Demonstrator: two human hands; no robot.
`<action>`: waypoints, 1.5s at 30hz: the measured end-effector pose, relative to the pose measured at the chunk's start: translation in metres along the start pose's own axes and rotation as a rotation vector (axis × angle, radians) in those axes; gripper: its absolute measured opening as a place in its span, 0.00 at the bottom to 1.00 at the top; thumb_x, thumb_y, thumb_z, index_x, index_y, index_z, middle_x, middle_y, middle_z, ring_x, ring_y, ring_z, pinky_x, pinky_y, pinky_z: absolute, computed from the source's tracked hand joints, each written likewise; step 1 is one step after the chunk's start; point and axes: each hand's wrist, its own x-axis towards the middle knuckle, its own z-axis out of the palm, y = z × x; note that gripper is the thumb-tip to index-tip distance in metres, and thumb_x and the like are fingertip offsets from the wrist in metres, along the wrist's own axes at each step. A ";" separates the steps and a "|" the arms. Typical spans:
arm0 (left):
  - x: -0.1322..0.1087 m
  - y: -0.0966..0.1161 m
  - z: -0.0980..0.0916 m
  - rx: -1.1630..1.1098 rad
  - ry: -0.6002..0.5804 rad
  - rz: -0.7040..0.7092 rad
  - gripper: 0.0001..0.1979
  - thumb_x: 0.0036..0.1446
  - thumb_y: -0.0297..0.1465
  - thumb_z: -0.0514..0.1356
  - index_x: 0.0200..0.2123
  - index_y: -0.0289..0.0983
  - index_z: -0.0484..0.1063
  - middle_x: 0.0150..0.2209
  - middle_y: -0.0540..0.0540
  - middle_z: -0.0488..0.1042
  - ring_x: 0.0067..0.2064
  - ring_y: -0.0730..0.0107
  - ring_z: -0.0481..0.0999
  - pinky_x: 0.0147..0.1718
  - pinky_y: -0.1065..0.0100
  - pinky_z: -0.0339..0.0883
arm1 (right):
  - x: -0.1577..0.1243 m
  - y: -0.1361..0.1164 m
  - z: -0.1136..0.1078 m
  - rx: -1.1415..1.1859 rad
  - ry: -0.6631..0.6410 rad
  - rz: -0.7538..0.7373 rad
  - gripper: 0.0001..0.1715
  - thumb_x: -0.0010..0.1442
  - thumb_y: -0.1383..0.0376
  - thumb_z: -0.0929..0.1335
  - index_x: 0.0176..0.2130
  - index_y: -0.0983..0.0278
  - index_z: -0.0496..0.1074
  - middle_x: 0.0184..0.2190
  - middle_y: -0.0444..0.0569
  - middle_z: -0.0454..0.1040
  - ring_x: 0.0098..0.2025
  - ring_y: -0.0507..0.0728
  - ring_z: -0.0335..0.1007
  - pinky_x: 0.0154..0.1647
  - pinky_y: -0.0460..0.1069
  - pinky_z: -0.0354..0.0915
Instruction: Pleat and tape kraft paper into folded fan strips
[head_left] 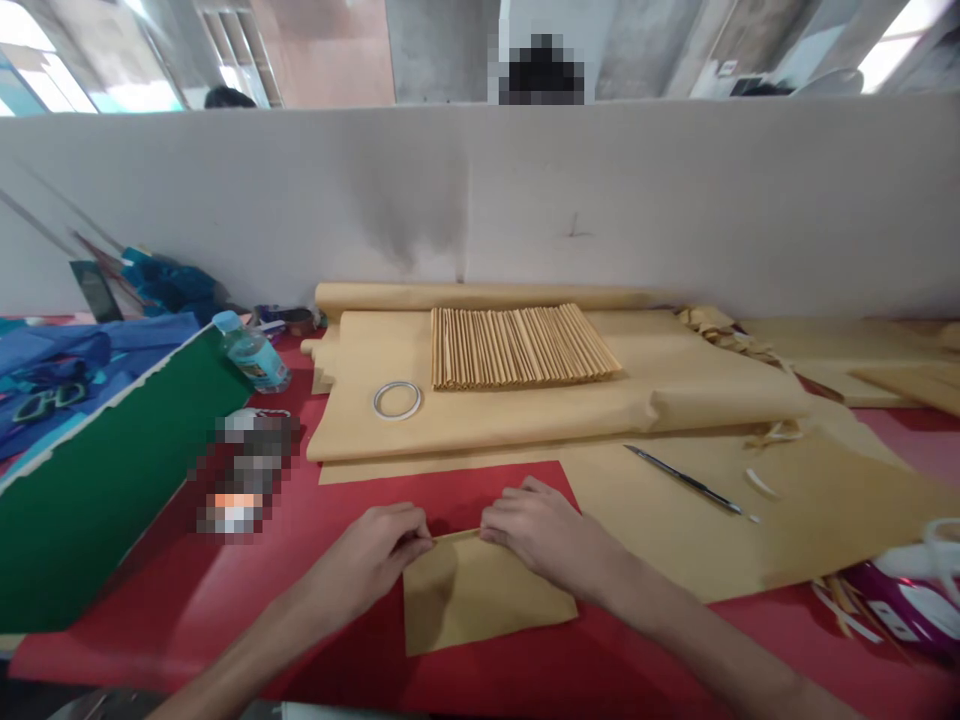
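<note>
A small sheet of brown kraft paper (pixel 487 600) lies on the red tabletop before me. At its far left corner, my left hand (pixel 394 540) pinches the edge between thumb and fingers. My right hand (pixel 529 525) grips the same far edge farther right, its fingers curled over it. Between the hands the edge looks narrowly folded or rolled. Beyond them, a row of thin rolled paper sticks (pixel 517 345) sits on large kraft sheets (pixel 360 435). A roll of tape (pixel 397 400) rests left of the sticks.
A craft knife (pixel 690 482) lies on kraft paper to the right. At left stand a plastic bottle (pixel 255 352) and a green-sided box (pixel 150 450) with blue cloth. A purple-and-white device (pixel 904 600) is at the right edge. A pale partition (pixel 637 200) closes off the back.
</note>
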 end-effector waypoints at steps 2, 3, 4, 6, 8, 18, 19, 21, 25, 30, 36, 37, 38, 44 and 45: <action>-0.003 -0.001 -0.003 0.001 -0.003 0.000 0.12 0.68 0.32 0.54 0.33 0.37 0.72 0.34 0.48 0.77 0.36 0.67 0.74 0.35 0.69 0.61 | -0.012 0.011 -0.002 0.008 0.025 -0.012 0.15 0.74 0.65 0.64 0.36 0.59 0.76 0.36 0.42 0.81 0.41 0.56 0.73 0.47 0.52 0.55; -0.004 -0.002 -0.004 0.001 -0.005 0.001 0.12 0.68 0.32 0.54 0.33 0.38 0.72 0.34 0.48 0.77 0.36 0.67 0.74 0.35 0.69 0.61 | -0.018 0.017 -0.002 0.014 0.041 -0.011 0.16 0.74 0.64 0.63 0.36 0.59 0.76 0.36 0.42 0.81 0.41 0.56 0.73 0.47 0.52 0.56; -0.006 -0.002 -0.005 -0.002 -0.003 0.004 0.12 0.68 0.32 0.54 0.32 0.38 0.72 0.34 0.48 0.76 0.36 0.67 0.73 0.35 0.69 0.61 | -0.023 0.023 -0.001 0.023 0.053 -0.002 0.16 0.74 0.64 0.63 0.36 0.59 0.76 0.37 0.42 0.81 0.41 0.55 0.73 0.47 0.52 0.56; -0.008 -0.002 -0.005 -0.008 -0.001 0.008 0.12 0.68 0.32 0.54 0.33 0.38 0.72 0.34 0.48 0.76 0.36 0.67 0.73 0.36 0.69 0.61 | -0.031 0.033 0.001 0.045 0.058 0.014 0.16 0.74 0.63 0.63 0.36 0.58 0.76 0.37 0.42 0.81 0.41 0.55 0.73 0.46 0.52 0.57; -0.009 -0.001 -0.004 -0.012 -0.002 0.003 0.12 0.69 0.32 0.53 0.33 0.38 0.72 0.35 0.48 0.76 0.36 0.67 0.73 0.35 0.69 0.61 | -0.037 0.038 0.003 0.064 0.041 0.028 0.17 0.74 0.63 0.63 0.36 0.58 0.77 0.35 0.41 0.81 0.41 0.55 0.73 0.45 0.52 0.59; 0.027 0.004 0.006 -0.176 0.037 0.083 0.16 0.71 0.37 0.51 0.51 0.40 0.75 0.45 0.46 0.80 0.43 0.65 0.76 0.41 0.68 0.69 | -0.027 0.018 0.005 -0.030 0.166 0.096 0.15 0.73 0.61 0.64 0.56 0.58 0.72 0.50 0.49 0.79 0.50 0.60 0.74 0.53 0.56 0.65; 0.032 0.004 0.007 -0.210 0.030 0.096 0.16 0.71 0.38 0.52 0.51 0.39 0.76 0.46 0.45 0.80 0.44 0.65 0.77 0.42 0.68 0.69 | -0.023 0.015 0.005 -0.028 0.167 0.104 0.14 0.72 0.62 0.65 0.54 0.59 0.73 0.47 0.50 0.80 0.48 0.60 0.75 0.52 0.56 0.66; 0.041 0.003 0.010 -0.271 0.022 0.121 0.14 0.69 0.37 0.55 0.49 0.38 0.77 0.46 0.45 0.81 0.46 0.64 0.78 0.45 0.66 0.71 | -0.017 0.012 0.004 0.007 0.163 0.132 0.10 0.72 0.64 0.64 0.49 0.60 0.74 0.43 0.49 0.80 0.44 0.59 0.76 0.50 0.56 0.66; 0.049 -0.001 0.016 -0.292 0.068 0.134 0.09 0.64 0.35 0.62 0.44 0.38 0.79 0.43 0.46 0.82 0.46 0.63 0.79 0.46 0.66 0.71 | -0.014 0.016 0.006 0.084 0.177 0.176 0.15 0.74 0.64 0.60 0.45 0.58 0.75 0.40 0.47 0.80 0.42 0.58 0.76 0.47 0.53 0.67; 0.049 -0.004 0.020 -0.269 0.131 0.073 0.10 0.65 0.34 0.59 0.38 0.38 0.79 0.36 0.49 0.81 0.37 0.68 0.77 0.37 0.71 0.66 | -0.014 0.016 0.008 0.129 0.154 0.271 0.15 0.75 0.62 0.58 0.50 0.56 0.73 0.41 0.46 0.80 0.42 0.57 0.76 0.42 0.50 0.68; 0.048 -0.007 0.021 -0.222 0.125 0.023 0.14 0.65 0.37 0.58 0.31 0.35 0.75 0.25 0.53 0.70 0.27 0.74 0.64 0.26 0.73 0.54 | -0.005 0.003 0.002 0.109 0.177 0.217 0.06 0.72 0.62 0.65 0.46 0.58 0.72 0.41 0.45 0.79 0.43 0.59 0.75 0.43 0.52 0.67; 0.048 -0.008 0.021 -0.224 0.124 0.019 0.15 0.65 0.37 0.58 0.30 0.35 0.74 0.25 0.53 0.69 0.27 0.74 0.64 0.26 0.73 0.53 | -0.004 0.002 0.001 0.074 0.202 0.195 0.06 0.72 0.64 0.65 0.44 0.59 0.72 0.40 0.46 0.79 0.41 0.59 0.75 0.44 0.53 0.66; 0.048 -0.008 0.022 -0.225 0.123 0.018 0.15 0.66 0.38 0.57 0.29 0.35 0.73 0.24 0.54 0.68 0.27 0.74 0.64 0.26 0.73 0.53 | -0.002 0.002 0.000 0.041 0.225 0.170 0.07 0.72 0.66 0.64 0.43 0.60 0.72 0.39 0.46 0.79 0.41 0.59 0.75 0.45 0.53 0.66; 0.048 -0.010 0.023 -0.285 0.148 0.114 0.08 0.65 0.35 0.60 0.40 0.37 0.75 0.35 0.49 0.77 0.37 0.67 0.75 0.37 0.70 0.67 | 0.000 0.003 -0.001 -0.080 0.285 0.110 0.11 0.72 0.69 0.61 0.41 0.62 0.71 0.41 0.50 0.76 0.44 0.60 0.73 0.48 0.54 0.65; 0.048 -0.011 0.023 -0.286 0.172 0.152 0.09 0.65 0.34 0.61 0.45 0.38 0.75 0.39 0.48 0.78 0.41 0.65 0.76 0.42 0.67 0.69 | 0.000 0.003 -0.001 -0.053 0.272 0.126 0.10 0.72 0.70 0.62 0.40 0.62 0.71 0.40 0.49 0.75 0.44 0.59 0.72 0.47 0.54 0.65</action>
